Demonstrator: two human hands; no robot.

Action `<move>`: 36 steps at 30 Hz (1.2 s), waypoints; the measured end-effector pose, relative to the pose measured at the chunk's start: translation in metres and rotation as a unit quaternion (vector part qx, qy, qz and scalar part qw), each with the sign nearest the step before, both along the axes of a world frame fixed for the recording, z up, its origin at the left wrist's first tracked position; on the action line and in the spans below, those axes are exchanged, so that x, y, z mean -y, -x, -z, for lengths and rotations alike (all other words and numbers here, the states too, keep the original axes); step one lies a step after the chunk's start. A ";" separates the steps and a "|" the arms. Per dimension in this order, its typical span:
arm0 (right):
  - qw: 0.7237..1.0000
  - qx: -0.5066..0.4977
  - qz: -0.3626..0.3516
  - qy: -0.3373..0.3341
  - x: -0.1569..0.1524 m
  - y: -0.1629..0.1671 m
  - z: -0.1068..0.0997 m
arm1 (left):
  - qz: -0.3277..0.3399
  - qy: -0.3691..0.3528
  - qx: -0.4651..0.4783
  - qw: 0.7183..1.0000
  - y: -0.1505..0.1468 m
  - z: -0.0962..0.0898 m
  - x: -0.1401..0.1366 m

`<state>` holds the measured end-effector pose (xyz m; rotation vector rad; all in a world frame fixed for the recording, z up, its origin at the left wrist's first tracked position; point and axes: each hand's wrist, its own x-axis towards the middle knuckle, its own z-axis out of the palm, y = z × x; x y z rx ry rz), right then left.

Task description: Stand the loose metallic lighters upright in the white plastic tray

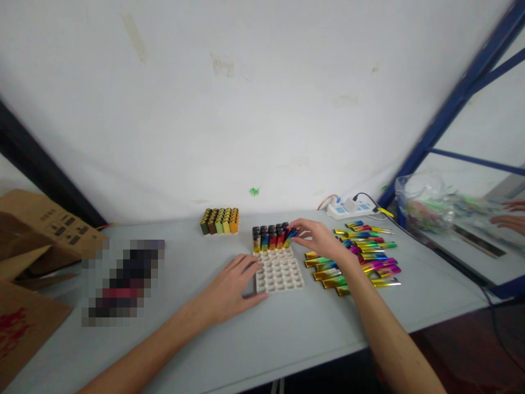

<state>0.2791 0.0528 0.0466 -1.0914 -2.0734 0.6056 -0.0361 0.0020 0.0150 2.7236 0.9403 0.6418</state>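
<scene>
A white tray (280, 275) with rows of small pockets lies on the table in front of me. Upright lighters (268, 239) with black tops and shiny coloured bodies fill its far rows; the nearer pockets hold nothing. My right hand (314, 236) pinches a blue lighter (290, 237) that leans at the right end of the lighter rows. Whether its base sits in a pocket I cannot tell. Against the tray's left side rests my left hand (235, 287), fingers stretched and thumb apart near the front left corner.
Shiny multicoloured metallic sleeves (356, 257) lie spread on the right. A block of gold-topped lighters (220, 221) stands behind, left of the tray. At the back right is a power strip (353, 207). Cardboard boxes (45, 230) stand left, near a blurred-out patch. Another person's hands (511, 219) show far right.
</scene>
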 end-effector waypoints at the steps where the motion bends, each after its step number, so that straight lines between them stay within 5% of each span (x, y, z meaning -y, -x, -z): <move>1: 1.000 0.004 -0.002 -0.005 0.000 0.000 0.000 | 0.000 0.001 -0.002 1.000 0.000 0.000 0.000; 15: 0.999 0.011 0.000 -0.054 0.002 0.004 -0.005 | 0.003 -0.006 0.002 1.000 0.000 0.001 -0.001; 23: 0.993 0.032 0.086 -0.074 -0.001 -0.014 -0.012 | 0.002 -0.003 -0.010 1.000 0.000 0.000 -0.001; 31: 0.959 0.226 0.086 0.145 0.007 -0.064 -0.014 | 0.002 -0.007 -0.004 1.000 0.000 -0.001 0.000; 36: 0.943 0.261 0.083 0.189 0.005 -0.065 -0.006 | 0.001 -0.006 -0.004 1.000 -0.001 -0.002 0.000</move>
